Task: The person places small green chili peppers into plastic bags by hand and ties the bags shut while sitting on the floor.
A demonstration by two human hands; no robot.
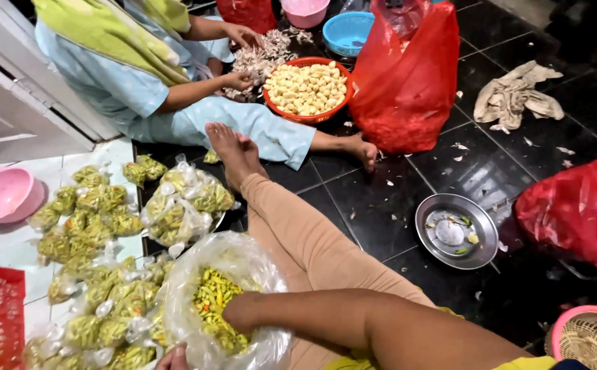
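Right hand (pixel 233 316) plunged wrist-deep into clear bag (pixel 243 264) of yellow-green chillies (pixel 213 294); grip hidden, cannot tell. Left hand (pixel 173 358) pinching bag's rim. Small knotted packets (pixel 96 205) heaped beyond.

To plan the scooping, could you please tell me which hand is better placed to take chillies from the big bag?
Probably the right hand: it reaches into the bag among the chillies; the left hand only touches its outside.

Peeled garlic bowl (pixel 306 88), red bags (pixel 408 82), steel plate (pixel 456 231)
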